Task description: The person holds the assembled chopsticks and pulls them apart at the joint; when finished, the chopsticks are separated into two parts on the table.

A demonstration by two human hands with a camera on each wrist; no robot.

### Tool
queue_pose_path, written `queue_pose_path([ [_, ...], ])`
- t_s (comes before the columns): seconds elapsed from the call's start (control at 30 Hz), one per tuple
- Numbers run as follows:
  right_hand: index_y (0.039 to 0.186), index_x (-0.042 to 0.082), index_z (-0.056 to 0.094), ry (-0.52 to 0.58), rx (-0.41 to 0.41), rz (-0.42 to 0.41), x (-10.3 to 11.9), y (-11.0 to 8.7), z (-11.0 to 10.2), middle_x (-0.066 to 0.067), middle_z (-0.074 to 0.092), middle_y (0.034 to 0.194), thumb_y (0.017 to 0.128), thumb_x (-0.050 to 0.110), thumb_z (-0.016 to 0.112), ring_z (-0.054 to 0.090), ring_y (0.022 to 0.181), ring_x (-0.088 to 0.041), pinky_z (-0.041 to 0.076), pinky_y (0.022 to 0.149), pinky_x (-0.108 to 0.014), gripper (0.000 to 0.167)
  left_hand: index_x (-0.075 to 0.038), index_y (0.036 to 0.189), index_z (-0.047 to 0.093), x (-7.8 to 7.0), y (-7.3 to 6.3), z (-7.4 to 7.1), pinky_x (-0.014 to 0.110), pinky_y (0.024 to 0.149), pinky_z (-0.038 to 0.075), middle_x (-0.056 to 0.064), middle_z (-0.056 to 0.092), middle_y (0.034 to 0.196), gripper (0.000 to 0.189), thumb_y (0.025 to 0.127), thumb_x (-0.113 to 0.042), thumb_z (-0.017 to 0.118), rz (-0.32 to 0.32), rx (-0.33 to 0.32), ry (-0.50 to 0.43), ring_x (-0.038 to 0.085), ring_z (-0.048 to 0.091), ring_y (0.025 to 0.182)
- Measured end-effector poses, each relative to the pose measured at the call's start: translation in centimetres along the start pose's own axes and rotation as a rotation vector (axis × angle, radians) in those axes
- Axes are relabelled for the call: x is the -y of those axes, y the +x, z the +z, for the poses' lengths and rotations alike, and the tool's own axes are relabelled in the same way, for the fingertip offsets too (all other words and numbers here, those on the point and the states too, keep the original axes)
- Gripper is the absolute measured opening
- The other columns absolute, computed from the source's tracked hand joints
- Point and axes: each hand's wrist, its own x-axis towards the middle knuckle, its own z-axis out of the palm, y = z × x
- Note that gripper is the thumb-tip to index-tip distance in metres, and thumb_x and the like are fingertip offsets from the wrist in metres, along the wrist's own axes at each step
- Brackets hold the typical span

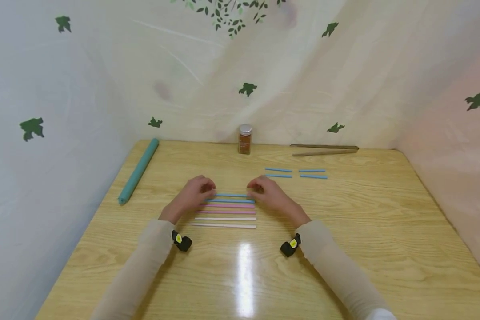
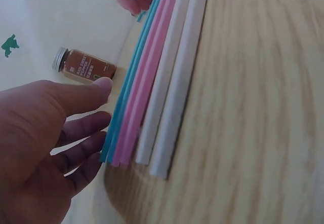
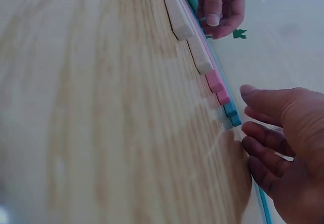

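Behind left hand (image 1: 191, 194), blue sticks (image 1: 231, 195), left ends hidden, head view

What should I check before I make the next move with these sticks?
1. Long sticks grouped by colour: ok; blue pair farthest from the person, then pink pair, white pair nearest.
2. Right hand not pinching a stick: ok; thumb and fingers are apart.
3. Left hand fingertips off the blue pair: cannot tell; they lie right by its ends.
4. Short blue sticks all gathered into the long row: not ok; four lie apart from it.
5. Jar upright and capped: ok.
6. Tongs clear of both hands: ok.
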Motion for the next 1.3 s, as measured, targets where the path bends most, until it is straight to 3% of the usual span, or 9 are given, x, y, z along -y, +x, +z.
queue_pose_path([
  [0.2, 0.106, 0.011, 0.066, -0.069, 0.025, -0.006, -0.2, 0.1, 0.2, -0.003, 0.059, 0.104, 0.092, 0.027, 0.065, 0.055, 0.096, -0.017, 0.047, 0.087, -0.035, 0.021, -0.007, 0.099, 0.065, 0.6, 0.0, 0.3, 0.039, 0.087, 0.048, 0.006, 0.058, 0.098, 0.012, 0.091, -0.016, 0.066, -0.002, 0.024, -0.001, 0.02, 0.057, 0.093],
  [0.47, 0.097, 0.013, 0.067, -0.066, 0.044, -0.007, 0.1, 0.1, 0.4, -0.001, 0.06, 0.096, 0.093, 0.021, 0.064, 0.055, 0.089, -0.014, 0.049, 0.082, -0.031, 0.009, -0.007, 0.092, 0.066, 0.3, 0.2, 0.7, 0.038, 0.081, 0.048, 0.006, 0.058, 0.092, 0.006, 0.09, -0.012, 0.066, 0.037, -0.012, 0.06, 0.019, 0.057, 0.086],
  [0.83, 0.099, 0.011, 0.066, -0.089, -0.066, -0.013, 0.4, 0.1, 0.2, -0.001, 0.064, 0.097, 0.094, 0.019, 0.062, 0.058, 0.091, -0.015, 0.049, 0.082, -0.034, 0.01, -0.008, 0.095, 0.062, -1.1, 0.4, 0.0, 0.035, 0.079, 0.047, 0.004, 0.061, 0.092, 0.005, 0.094, -0.013, 0.06, -0.001, 0.038, 0.047, 0.018, 0.055, 0.085],
  [1.1, 0.103, 0.009, 0.065, -0.096, -0.132, -0.016, 1.2, 0.1, -0.3, -0.004, 0.062, 0.099, 0.093, 0.016, 0.062, 0.058, 0.093, -0.018, 0.05, 0.083, -0.035, 0.012, -0.003, 0.103, 0.066, -2.8, 1.2, -0.3, 0.036, 0.077, 0.049, 0.008, 0.064, 0.094, 0.016, 0.095, -0.015, 0.06, 0.116, 0.059, 0.117, 0.019, 0.059, 0.085],
  [1.3, 0.109, 0.007, 0.066, -0.11, -0.124, -0.074, 1.7, 0.1, -0.6, -0.003, 0.061, 0.103, 0.091, 0.018, 0.065, 0.056, 0.096, -0.018, 0.049, 0.086, -0.036, 0.021, -0.003, 0.099, 0.067, -3.6, 1.6, 0.2, 0.034, 0.076, 0.049, 0.007, 0.063, 0.091, 0.012, 0.094, -0.012, 0.061, 0.144, 0.048, 0.128, 0.018, 0.058, 0.083],
])
